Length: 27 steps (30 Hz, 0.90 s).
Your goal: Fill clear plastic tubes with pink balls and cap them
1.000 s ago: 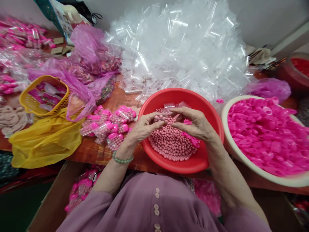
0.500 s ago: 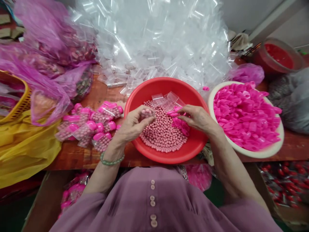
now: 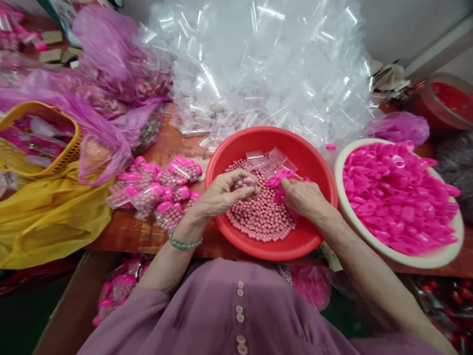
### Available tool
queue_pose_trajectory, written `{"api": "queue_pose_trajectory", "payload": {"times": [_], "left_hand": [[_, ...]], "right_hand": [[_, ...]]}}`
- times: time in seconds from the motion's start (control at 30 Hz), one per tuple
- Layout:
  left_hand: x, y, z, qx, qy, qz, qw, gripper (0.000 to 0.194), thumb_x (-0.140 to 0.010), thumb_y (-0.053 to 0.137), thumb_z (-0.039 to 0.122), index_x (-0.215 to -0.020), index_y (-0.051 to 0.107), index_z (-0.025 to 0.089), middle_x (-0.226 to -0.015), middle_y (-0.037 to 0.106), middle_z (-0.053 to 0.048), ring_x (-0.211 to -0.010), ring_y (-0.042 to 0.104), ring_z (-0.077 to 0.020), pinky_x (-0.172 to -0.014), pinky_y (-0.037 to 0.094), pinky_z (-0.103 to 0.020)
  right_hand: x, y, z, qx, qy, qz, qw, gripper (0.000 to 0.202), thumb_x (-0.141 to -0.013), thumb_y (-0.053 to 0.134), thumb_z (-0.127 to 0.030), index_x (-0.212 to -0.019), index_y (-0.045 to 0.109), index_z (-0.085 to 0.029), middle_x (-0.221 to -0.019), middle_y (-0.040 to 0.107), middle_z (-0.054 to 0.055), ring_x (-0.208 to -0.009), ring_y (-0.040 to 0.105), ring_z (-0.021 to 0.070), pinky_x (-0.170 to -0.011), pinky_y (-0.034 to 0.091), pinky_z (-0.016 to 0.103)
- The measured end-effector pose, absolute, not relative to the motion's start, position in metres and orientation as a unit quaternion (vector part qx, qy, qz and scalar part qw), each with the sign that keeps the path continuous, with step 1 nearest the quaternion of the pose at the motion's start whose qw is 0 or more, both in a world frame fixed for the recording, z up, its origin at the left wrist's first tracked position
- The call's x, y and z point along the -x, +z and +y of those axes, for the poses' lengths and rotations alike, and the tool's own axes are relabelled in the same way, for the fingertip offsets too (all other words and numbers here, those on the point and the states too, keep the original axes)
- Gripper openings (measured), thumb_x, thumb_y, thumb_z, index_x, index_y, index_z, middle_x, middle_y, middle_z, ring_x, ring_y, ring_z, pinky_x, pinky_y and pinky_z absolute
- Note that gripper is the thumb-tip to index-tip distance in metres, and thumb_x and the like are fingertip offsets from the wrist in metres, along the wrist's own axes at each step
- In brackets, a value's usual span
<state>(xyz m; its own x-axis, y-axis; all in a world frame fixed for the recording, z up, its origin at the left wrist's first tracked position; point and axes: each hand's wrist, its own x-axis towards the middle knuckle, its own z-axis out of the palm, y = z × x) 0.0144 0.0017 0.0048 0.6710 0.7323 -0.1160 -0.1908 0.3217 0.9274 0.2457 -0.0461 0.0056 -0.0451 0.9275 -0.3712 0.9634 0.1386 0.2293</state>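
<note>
Over the red basin [image 3: 271,252], my left hand [image 3: 223,195] is closed around a small clear plastic case [image 3: 247,182] with pink beads inside. Loose pink beads [image 3: 260,219] cover the bottom of the basin. At the basin's right side, my right hand [image 3: 305,197] has its fingers pressed together on a bright pink plastic cap [image 3: 283,176]; more of these caps lie under and around the fingers. Several clear, flat plastic cases [image 3: 279,158] rest on the beads towards the far rim.
A cream basin [image 3: 340,192] heaped with pink caps stands on the right. To the left lie several capped, bead-filled cases [image 3: 148,195], a yellow basket [image 3: 72,150] and a yellow plastic bag [image 3: 55,217]. Behind the red basin rises a large pile of clear cases [image 3: 258,74].
The view has swung left, so everything sits further right. My right fingers have come down and closed among the pink caps. My left hand still holds the bead-filled case.
</note>
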Motion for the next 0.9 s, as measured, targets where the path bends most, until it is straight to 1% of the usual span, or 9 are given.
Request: {"api": "queue_pose_trajectory", "payload": {"times": [0.07,0.1,0.2,0.3,0.33,0.4,0.5,0.7,0.9], "left_hand": [[-0.015,0.005,0.002,-0.488,0.304,0.282,0.769,0.031,-0.073,0.079,0.032,-0.091,0.062,0.013,-0.082,0.064,-0.001,-0.078,0.064,-0.0101,-0.078,0.053,-0.025],[-0.015,0.004,0.002,-0.484,0.302,0.286,0.77,0.031,-0.072,0.08,0.03,-0.091,0.063,0.013,-0.08,0.063,0.001,-0.076,0.063,-0.0091,-0.076,0.053,-0.023],[-0.016,0.003,0.002,-0.459,0.295,0.286,0.788,0.033,-0.07,0.082,0.028,-0.093,0.064,0.013,-0.076,0.06,0.003,-0.072,0.063,-0.0082,-0.071,0.052,-0.021],[-0.018,0.002,0.0,-0.407,0.293,0.26,0.825,0.034,-0.07,0.083,0.032,-0.09,0.063,0.012,-0.081,0.066,-0.001,-0.076,0.068,-0.0113,-0.074,0.055,-0.024],[-0.019,0.002,-0.002,-0.389,0.293,0.242,0.839,0.035,-0.071,0.083,0.033,-0.09,0.063,0.012,-0.085,0.068,-0.003,-0.079,0.069,-0.0128,-0.076,0.055,-0.025],[-0.021,0.003,-0.005,-0.357,0.299,0.203,0.861,0.035,-0.072,0.082,0.034,-0.092,0.064,0.012,-0.092,0.071,-0.007,-0.083,0.071,-0.0152,-0.078,0.056,-0.027],[-0.023,0.003,-0.009,-0.343,0.325,0.198,0.859,0.036,-0.071,0.083,0.033,-0.095,0.065,0.013,-0.093,0.072,-0.008,-0.085,0.071,-0.0166,-0.078,0.056,-0.027],[-0.027,-0.001,-0.01,-0.34,0.336,0.224,0.849,0.035,-0.068,0.086,0.029,-0.094,0.069,0.012,-0.082,0.072,-0.004,-0.078,0.071,-0.015,-0.079,0.057,-0.028],[-0.026,0.0,-0.008,-0.317,0.324,0.219,0.864,0.043,-0.067,0.086,0.029,-0.104,0.072,0.011,-0.093,0.074,-0.01,-0.087,0.072,-0.0188,-0.089,0.055,-0.033]], "right_hand": [[-0.253,0.01,-0.05,-0.672,-0.036,0.722,0.159,0.037,-0.089,0.048,-0.018,-0.124,0.058,-0.009,-0.097,0.074,0.017,-0.086,0.072,0.029,-0.065,0.049,0.033],[-0.257,0.012,-0.051,-0.682,-0.042,0.723,0.104,0.033,-0.088,0.051,-0.021,-0.118,0.062,-0.011,-0.095,0.074,0.015,-0.083,0.072,0.0276,-0.065,0.05,0.033],[-0.266,0.017,-0.051,-0.689,-0.111,0.697,-0.164,0.023,-0.083,0.061,-0.027,-0.102,0.068,-0.016,-0.082,0.072,0.007,-0.071,0.068,0.0199,-0.062,0.05,0.029],[-0.257,0.021,-0.044,-0.633,-0.241,0.577,-0.456,0.019,-0.078,0.071,-0.03,-0.094,0.069,-0.021,-0.077,0.07,0.0,-0.065,0.065,0.0137,-0.059,0.05,0.025],[-0.25,0.023,-0.041,-0.6,-0.284,0.53,-0.528,0.019,-0.077,0.073,-0.03,-0.093,0.068,-0.022,-0.079,0.07,-0.001,-0.067,0.065,0.0128,-0.061,0.052,0.025],[-0.234,0.028,-0.036,-0.525,-0.355,0.461,-0.621,0.018,-0.077,0.073,-0.028,-0.094,0.068,-0.024,-0.086,0.072,-0.002,-0.074,0.067,0.012,-0.069,0.055,0.026],[-0.212,0.033,-0.032,-0.447,-0.41,0.426,-0.671,0.018,-0.078,0.073,-0.026,-0.096,0.068,-0.026,-0.09,0.073,-0.002,-0.081,0.068,0.0119,-0.08,0.057,0.029],[-0.197,0.034,-0.036,-0.422,-0.419,0.416,-0.688,0.019,-0.078,0.076,-0.022,-0.095,0.069,-0.025,-0.092,0.074,-0.002,-0.083,0.069,0.0102,-0.08,0.057,0.024],[-0.194,0.024,-0.042,-0.473,-0.337,0.46,-0.671,0.016,-0.086,0.067,-0.024,-0.102,0.065,-0.027,-0.1,0.073,0.0,-0.093,0.07,0.0124,-0.087,0.056,0.028]]}}
